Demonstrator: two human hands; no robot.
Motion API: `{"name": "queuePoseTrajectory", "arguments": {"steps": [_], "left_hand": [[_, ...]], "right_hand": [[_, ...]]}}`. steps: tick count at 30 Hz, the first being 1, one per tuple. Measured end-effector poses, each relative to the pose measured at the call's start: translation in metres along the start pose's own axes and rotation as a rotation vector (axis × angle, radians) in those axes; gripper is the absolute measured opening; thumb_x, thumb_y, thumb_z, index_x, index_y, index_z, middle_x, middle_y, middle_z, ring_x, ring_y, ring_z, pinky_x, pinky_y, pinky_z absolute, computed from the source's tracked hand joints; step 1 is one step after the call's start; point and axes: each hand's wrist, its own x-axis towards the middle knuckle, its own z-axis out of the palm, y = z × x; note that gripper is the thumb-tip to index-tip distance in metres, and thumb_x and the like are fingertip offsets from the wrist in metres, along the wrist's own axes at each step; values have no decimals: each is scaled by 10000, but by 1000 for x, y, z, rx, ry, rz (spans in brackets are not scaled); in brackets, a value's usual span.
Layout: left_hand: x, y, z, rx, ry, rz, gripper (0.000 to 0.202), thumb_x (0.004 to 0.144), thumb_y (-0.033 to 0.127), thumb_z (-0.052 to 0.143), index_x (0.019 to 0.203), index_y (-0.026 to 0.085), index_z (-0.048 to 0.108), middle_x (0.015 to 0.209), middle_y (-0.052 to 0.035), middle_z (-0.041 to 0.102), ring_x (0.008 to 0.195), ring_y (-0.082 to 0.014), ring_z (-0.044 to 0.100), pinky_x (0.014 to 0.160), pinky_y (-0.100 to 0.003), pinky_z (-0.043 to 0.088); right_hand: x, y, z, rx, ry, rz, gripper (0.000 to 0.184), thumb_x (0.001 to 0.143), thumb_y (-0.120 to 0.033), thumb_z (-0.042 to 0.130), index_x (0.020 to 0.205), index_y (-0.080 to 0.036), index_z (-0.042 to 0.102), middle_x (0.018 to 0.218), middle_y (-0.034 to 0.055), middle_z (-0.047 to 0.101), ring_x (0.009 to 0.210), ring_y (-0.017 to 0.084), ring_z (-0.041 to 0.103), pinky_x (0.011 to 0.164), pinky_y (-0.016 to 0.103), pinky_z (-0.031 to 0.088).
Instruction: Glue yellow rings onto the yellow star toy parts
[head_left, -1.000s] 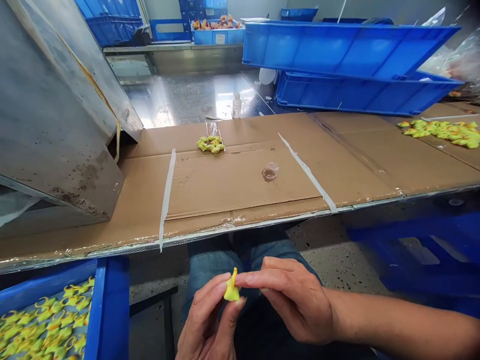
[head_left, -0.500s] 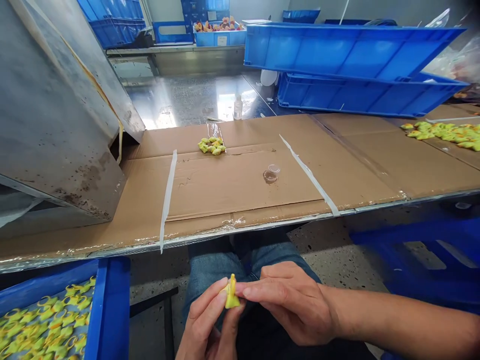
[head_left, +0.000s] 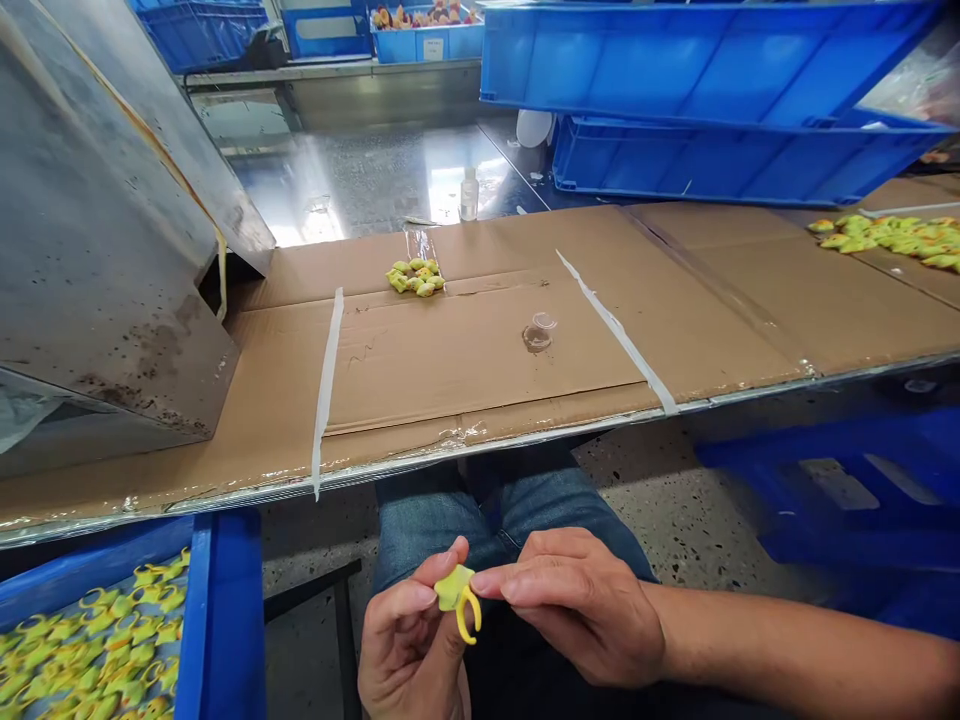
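Observation:
My left hand (head_left: pixel 409 640) pinches a small toy ring (head_left: pixel 452 588) between fingertips and thumb, low in front of my lap. The piece has a yellow-green star-shaped top and a yellow open hoop hanging down at its right. From the right, my right hand (head_left: pixel 581 605) is closed, with its fingertips pressed on the piece where hoop and star meet. Its thumb is mostly hidden. Many similar yellow-green rings lie in the blue tray (head_left: pixel 196 620) at lower left. A small pile of yellow-green pieces (head_left: pixel 416 277) sits on the cardboard-covered table (head_left: pixel 450 370).
A round clear cup (head_left: pixel 540 333) and white tape strips (head_left: pixel 328 390) are on the cardboard. Behind stand a small bottle (head_left: pixel 469 195) and stacked blue crates (head_left: pixel 675 65). More yellow-green pieces (head_left: pixel 892 238) lie at right. A metal housing (head_left: pixel 112 250) rises at left.
The toy ring has been turned in my fingers, so its star face and open hoop now show instead of its edge. The view has tilted slightly downward.

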Motion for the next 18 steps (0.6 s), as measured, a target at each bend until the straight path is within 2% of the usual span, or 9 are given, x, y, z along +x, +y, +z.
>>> {"name": "queuePoseTrajectory", "arguments": {"steps": [3,7,9,12,15,18], "left_hand": [[1,0,1,-15,-14,4,362,645,34,772,919,257,692,922,34,775,848,-231,717,718,-289,602],[1,-1,3,42,44,78,341,624,82,801,915,244,724,904,24,777,781,-204,729,667,-240,603],[-1,-3,2,99,69,116,351,619,77,805,919,241,727,916,22,776,778,-175,731,690,-223,597],[-4,-6,-3,136,56,168,353,629,86,804,935,243,722,914,21,776,821,-140,714,701,-196,587],[-7,-9,-7,157,46,175,340,631,106,806,925,252,718,892,19,776,814,-147,706,691,-227,592],[-12,-11,-9,221,88,160,304,626,145,815,891,246,706,871,6,777,790,-183,719,665,-276,604]], "right_hand": [[1,-2,1,38,57,57,348,917,-32,518,1244,-150,504,996,115,705,744,145,628,647,262,505],[4,-3,3,169,105,335,287,881,-217,679,1156,-176,611,962,78,636,844,159,571,742,283,500],[6,-3,6,283,70,455,296,866,-274,697,1141,-181,639,950,64,617,798,139,542,723,261,498],[9,-5,10,418,74,540,264,853,-303,709,1086,-183,680,885,44,611,753,124,540,698,244,489],[13,-8,12,507,96,631,252,837,-338,720,1026,-171,706,843,35,597,726,119,541,675,243,477],[15,-10,12,524,124,677,222,815,-313,743,969,-156,717,818,30,594,700,115,532,656,241,463]]}}
